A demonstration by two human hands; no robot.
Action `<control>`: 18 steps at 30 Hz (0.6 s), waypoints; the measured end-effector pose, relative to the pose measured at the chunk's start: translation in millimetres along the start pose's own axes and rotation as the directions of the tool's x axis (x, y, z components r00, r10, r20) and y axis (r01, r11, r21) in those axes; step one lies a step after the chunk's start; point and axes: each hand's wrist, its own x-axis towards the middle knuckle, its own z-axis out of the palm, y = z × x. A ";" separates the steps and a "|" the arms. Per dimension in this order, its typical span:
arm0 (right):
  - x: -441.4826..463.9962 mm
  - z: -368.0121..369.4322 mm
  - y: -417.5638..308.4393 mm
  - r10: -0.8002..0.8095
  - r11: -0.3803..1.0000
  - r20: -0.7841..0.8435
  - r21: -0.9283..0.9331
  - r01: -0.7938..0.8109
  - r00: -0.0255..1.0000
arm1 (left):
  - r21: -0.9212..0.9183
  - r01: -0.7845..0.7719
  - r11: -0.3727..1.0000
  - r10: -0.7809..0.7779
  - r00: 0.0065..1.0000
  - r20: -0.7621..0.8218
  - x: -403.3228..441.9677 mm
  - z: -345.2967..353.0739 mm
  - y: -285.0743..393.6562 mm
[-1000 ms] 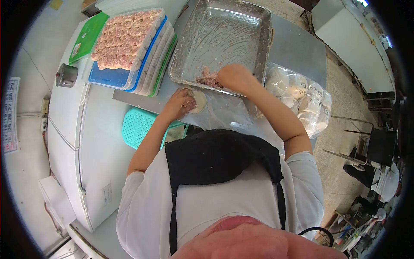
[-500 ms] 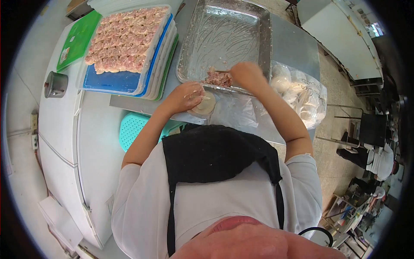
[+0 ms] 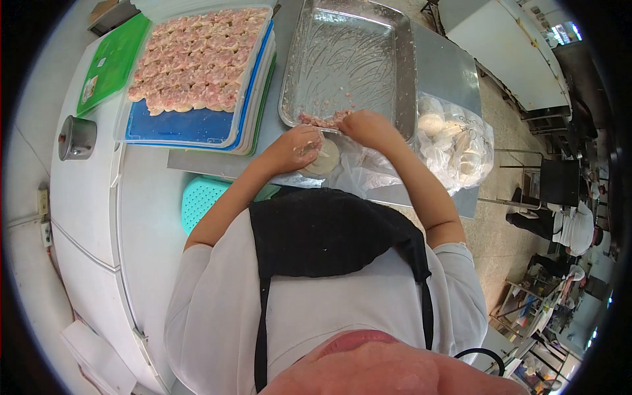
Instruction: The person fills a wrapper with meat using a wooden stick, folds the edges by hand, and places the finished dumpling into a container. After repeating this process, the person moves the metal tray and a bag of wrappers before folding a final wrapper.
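My left hand (image 3: 295,149) is curled at the near edge of the metal tray (image 3: 407,66), its fingers flecked with filling. A pale dough wrapper seems to be cupped in it, mostly hidden by the fingers. Touching or close beside that hand lies a round stack of dough wrappers (image 3: 324,159). My right hand (image 3: 370,129) is closed at the tray's near wall, around a thin tool that its fingers now largely hide. Between the hands, a small heap of minced meat (image 3: 322,121) lies in the tray, with smears across the bottom.
Left stands a stack of plastic trays (image 3: 178,126), the top one covered with rows of meat-filled dumplings (image 3: 197,59). A green lid (image 3: 113,62) and a metal pot (image 3: 78,137) are further left. Bagged dough wrappers (image 3: 461,141) lie right. Another person (image 3: 571,227) is far right.
My right hand has moved left and slightly down, close to my left hand. The meat heap looks flatter and more spread along the tray's near edge.
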 end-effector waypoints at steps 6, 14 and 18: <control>-20.6 -34.9 43.3 0.171 0.824 0.228 0.500 -0.266 0.959 | -0.760 0.411 0.503 -0.460 0.872 0.168 -1.9 -11.0 6.3; -27.5 -55.1 77.8 0.176 0.836 0.345 0.442 -0.325 0.922 | -0.096 0.164 0.982 -0.153 0.981 0.117 19.3 41.4 15.8; -33.0 -19.5 72.6 0.056 0.949 0.245 0.287 -0.128 0.968 | 0.053 0.197 0.979 -0.201 0.976 0.089 33.3 42.3 13.7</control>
